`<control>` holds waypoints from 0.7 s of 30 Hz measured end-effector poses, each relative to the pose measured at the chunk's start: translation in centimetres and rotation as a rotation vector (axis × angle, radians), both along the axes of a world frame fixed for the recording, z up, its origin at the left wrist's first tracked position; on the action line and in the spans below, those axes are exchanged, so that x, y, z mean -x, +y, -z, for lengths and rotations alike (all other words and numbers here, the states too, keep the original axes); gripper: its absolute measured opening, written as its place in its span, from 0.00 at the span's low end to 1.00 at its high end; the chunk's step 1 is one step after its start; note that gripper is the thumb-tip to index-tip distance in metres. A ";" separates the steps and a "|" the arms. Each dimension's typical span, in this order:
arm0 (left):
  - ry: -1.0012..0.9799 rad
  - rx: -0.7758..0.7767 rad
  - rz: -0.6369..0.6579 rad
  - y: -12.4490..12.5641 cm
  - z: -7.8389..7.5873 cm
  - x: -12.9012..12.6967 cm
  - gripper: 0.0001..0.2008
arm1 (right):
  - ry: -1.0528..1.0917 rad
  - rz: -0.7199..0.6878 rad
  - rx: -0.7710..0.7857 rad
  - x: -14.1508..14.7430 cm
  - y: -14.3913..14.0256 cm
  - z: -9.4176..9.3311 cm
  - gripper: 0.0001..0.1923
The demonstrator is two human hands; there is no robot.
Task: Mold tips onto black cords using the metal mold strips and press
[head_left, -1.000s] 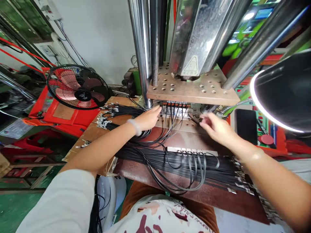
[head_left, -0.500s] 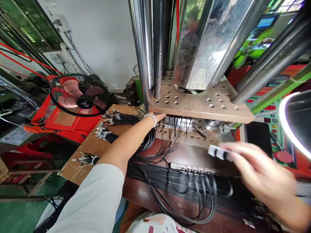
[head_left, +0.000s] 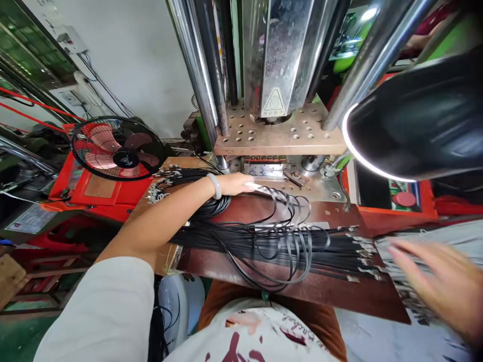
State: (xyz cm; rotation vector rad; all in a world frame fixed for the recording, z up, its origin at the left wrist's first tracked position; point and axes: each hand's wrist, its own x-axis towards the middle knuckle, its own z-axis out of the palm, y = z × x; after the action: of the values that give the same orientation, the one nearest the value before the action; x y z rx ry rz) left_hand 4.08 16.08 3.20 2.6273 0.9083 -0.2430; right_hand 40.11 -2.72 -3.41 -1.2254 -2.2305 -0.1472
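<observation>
Left hand (head_left: 236,183) pinches the strip of moulded cable ends (head_left: 264,190) at the press (head_left: 279,136); it should lift level, avoiding snags. Right hand (head_left: 439,281) blurred, fingers spread over the cable bundle (head_left: 287,241).

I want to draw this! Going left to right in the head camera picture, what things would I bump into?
Red fan → bundle of black cables with metal tips → left hand → press plate with holes → black lamp shade → blurred right hand.
</observation>
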 end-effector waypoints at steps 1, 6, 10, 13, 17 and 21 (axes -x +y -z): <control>0.016 0.000 -0.020 -0.3 0.1 -0.6 0.12 | -0.006 0.011 0.017 0.4 0.9 0.1 0.19; -0.307 0.068 -0.503 -2.9 1.5 -3.9 0.28 | -0.035 -0.153 0.250 4.9 11.0 0.7 0.27; -0.558 0.885 -0.668 -4.0 2.4 -7.4 0.30 | -0.048 -0.103 0.376 7.7 16.0 0.0 0.21; -0.755 1.128 -0.727 -3.6 1.8 -8.8 0.19 | -0.123 -0.111 0.330 8.2 15.9 -1.4 0.12; -0.826 1.355 -0.605 -3.1 0.4 -8.0 0.22 | -0.069 -0.078 0.227 8.1 14.9 -3.0 0.11; -0.864 1.261 -0.524 -3.3 0.2 -7.0 0.18 | -0.022 -0.147 0.368 8.4 15.6 -3.0 0.12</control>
State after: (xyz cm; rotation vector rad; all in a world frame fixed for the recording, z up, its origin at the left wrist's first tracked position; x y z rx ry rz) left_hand 11.08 12.81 3.03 1.0774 0.6959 0.3426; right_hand 31.68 12.92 -0.45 -1.2388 -2.4280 0.3220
